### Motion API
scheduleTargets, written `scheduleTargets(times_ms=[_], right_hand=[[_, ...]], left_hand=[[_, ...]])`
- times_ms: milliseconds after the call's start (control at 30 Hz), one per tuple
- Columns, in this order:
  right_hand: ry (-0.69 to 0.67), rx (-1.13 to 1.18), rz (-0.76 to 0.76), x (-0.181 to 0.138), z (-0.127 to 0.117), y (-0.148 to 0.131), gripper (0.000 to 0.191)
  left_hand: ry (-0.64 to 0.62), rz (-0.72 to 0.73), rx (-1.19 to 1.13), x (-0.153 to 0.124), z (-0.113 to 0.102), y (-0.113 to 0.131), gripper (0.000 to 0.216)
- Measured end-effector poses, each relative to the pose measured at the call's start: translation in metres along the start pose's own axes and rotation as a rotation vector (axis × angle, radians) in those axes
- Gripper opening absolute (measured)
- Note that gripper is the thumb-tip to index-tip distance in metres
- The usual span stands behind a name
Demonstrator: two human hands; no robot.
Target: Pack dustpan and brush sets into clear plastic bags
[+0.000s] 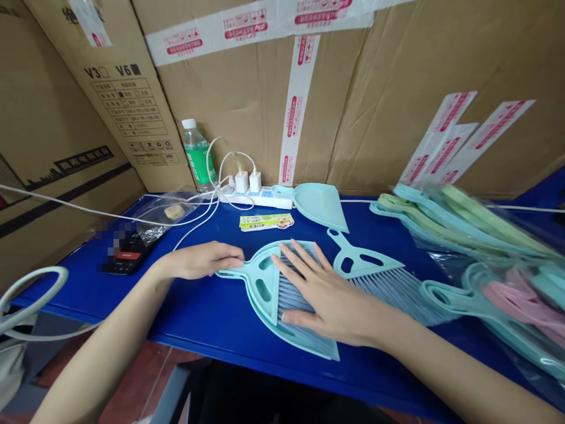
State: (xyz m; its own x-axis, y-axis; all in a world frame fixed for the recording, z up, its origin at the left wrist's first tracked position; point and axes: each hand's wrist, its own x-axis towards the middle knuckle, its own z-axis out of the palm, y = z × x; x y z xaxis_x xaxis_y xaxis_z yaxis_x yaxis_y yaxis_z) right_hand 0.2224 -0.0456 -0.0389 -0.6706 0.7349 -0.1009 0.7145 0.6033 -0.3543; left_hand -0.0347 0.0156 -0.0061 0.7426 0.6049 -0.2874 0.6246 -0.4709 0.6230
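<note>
Cardboard boxes (pixel 247 94) wall in a blue table (pixel 212 312), and at its middle lies a teal dustpan (pixel 265 288) with a small brush (pixel 293 288) nested in it. Across the brush bristles the right hand (pixel 326 300) lies flat, fingers spread and pressing down. Over the dustpan's handle tip the left hand (pixel 203 260) is curled, gripping it. Just right of the dustpan lies a second brush (pixel 375 274); behind it, another dustpan (pixel 320 206) and a power strip (pixel 256 197). Far right of the dustpan, more bagged sets (pixel 494 259) pile up.
</note>
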Motion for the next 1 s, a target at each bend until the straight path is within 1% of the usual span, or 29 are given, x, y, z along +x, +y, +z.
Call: scheduleTargets(times_ms=[133,267,467,700,800,1000], right_hand=[[0.041,-0.023,-0.006,-0.0007,0.0035,-0.0006,0.087],[0.073,-0.058,-0.003,-0.0008,0.006,-0.0012,0.087],[0.011,-0.093,0.013,-0.0004,0.0042,-0.0037,0.089],[0.034,-0.065,0.01,-0.0003,0.0055,-0.0025,0.09],[0.023,-0.046,0.012,-0.0005,0.0054,-0.002,0.089],[-0.021,-0.021,0.038,-0.0016,0.0018,-0.0028,0.087]], left_hand=[[-0.012,0.02,-0.073,0.0049,-0.0001,-0.0087,0.033],[-0.01,0.034,-0.104,0.0077,0.0005,-0.0117,0.033],[0.003,0.087,-0.084,0.009,0.0006,-0.0103,0.03],[0.007,0.11,-0.051,0.0088,-0.0005,-0.0093,0.032],[-0.006,0.109,-0.046,0.0085,0.0006,-0.0097,0.034],[-0.046,0.064,-0.184,0.0099,0.0049,-0.0097,0.04]])
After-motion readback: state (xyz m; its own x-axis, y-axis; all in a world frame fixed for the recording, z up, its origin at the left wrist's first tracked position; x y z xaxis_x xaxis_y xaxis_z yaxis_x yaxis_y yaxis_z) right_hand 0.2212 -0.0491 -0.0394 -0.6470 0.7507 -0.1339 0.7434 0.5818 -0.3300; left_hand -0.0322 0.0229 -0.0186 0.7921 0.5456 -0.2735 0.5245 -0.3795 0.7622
